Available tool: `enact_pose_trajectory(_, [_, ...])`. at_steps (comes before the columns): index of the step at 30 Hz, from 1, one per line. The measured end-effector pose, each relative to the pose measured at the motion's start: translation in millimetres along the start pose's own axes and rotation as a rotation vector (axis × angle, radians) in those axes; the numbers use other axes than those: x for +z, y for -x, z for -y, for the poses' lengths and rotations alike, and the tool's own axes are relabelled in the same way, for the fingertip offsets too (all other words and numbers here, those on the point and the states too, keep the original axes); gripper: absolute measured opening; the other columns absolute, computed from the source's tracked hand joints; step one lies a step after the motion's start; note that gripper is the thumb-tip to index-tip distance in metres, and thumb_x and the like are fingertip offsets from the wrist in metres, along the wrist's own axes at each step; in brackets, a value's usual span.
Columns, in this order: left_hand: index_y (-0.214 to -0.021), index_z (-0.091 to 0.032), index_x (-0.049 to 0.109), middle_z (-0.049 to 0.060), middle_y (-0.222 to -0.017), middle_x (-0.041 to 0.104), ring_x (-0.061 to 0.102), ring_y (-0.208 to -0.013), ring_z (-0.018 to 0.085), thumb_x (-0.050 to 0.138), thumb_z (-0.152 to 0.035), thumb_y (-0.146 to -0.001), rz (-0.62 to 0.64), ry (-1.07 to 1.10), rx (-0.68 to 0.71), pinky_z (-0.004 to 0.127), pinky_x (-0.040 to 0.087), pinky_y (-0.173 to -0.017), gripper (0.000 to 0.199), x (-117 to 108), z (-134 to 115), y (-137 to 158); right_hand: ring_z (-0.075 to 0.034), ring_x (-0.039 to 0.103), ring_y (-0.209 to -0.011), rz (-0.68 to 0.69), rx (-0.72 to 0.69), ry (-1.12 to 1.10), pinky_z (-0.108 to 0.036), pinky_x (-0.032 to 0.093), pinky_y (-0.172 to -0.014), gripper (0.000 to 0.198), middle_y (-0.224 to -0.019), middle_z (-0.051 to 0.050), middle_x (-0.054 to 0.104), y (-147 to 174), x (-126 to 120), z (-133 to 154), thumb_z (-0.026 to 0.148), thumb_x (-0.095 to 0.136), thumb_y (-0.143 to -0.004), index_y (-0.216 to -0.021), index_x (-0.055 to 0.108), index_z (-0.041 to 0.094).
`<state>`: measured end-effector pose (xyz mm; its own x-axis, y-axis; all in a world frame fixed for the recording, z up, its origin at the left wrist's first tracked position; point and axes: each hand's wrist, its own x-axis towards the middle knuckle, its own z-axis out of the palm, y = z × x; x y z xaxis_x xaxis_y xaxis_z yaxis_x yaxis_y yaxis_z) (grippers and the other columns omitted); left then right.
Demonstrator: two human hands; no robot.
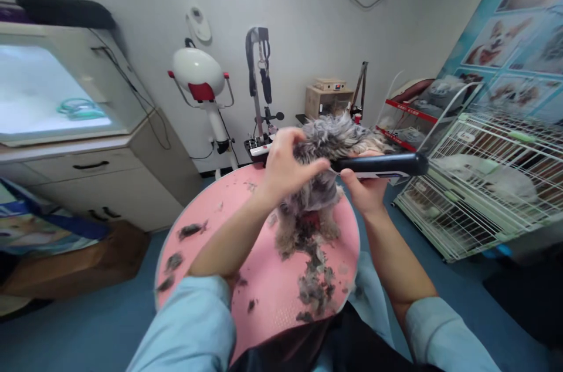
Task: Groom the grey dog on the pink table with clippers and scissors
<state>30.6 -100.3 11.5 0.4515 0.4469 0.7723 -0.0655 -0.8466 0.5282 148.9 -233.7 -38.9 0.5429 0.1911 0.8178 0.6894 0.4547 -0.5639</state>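
A grey, curly-haired dog [314,196] is on the round pink grooming table [275,296], its face not visible to me. My left hand [290,163] grips the left side of its head, thumb stretched across the fur. In my right hand [367,187] lies a black hair clipper [380,165], held level with its head end against the dog's fur. Part of the clipper's blade end is hidden by my left thumb and the fur. Below the dog, cut fur [317,284] lies in a grey heap, and several smaller tufts are scattered over the pink top.
Behind the table rises a grooming post with a dark strap [259,61]. A white dryer on a stand [199,73] is left of it. On the right stands a white wire cage [497,143] with a white animal inside. A cabinet [97,163] is at the left.
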Motion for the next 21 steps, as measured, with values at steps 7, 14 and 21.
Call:
enact_pose_trajectory(7, [-0.103, -0.016, 0.063, 0.007, -0.106, 0.067, 0.062, -0.101, 0.019, 0.053, -0.010, -0.075, 0.265, 0.024, 0.081, 0.032, 0.047, -0.095, 0.029, -6, 54, 12, -0.014, 0.058, -0.068, -0.021, 0.040, 0.042, -0.030, 0.052, -0.069, 0.037, -0.074, 0.004, 0.058, -2, 1, -7, 0.042, 0.081, -0.068, -0.085, 0.054, 0.022])
enact_pose_trajectory(14, [-0.079, -0.015, 0.063, 0.004, -0.082, 0.066, 0.059, -0.080, 0.017, 0.049, -0.006, -0.069, 0.400, 0.104, 0.177, 0.027, 0.046, -0.079, 0.020, 6, 64, -26, -0.010, 0.048, -0.047, -0.066, 0.125, 0.050, -0.024, 0.044, -0.049, 0.041, -0.059, 0.009, 0.051, -13, -9, -17, 0.047, 0.079, -0.069, -0.084, 0.051, 0.021])
enact_pose_trajectory(21, [-0.065, -0.016, 0.056, -0.005, -0.062, 0.052, 0.048, -0.062, 0.009, 0.062, -0.025, -0.069, 0.715, 0.632, -0.112, 0.021, 0.039, -0.063, 0.012, 26, 70, -56, -0.006, 0.042, -0.035, -0.127, 0.220, -0.010, -0.019, 0.034, -0.033, 0.049, -0.056, 0.012, 0.048, -29, -25, -26, 0.055, 0.078, -0.066, -0.089, 0.049, 0.022])
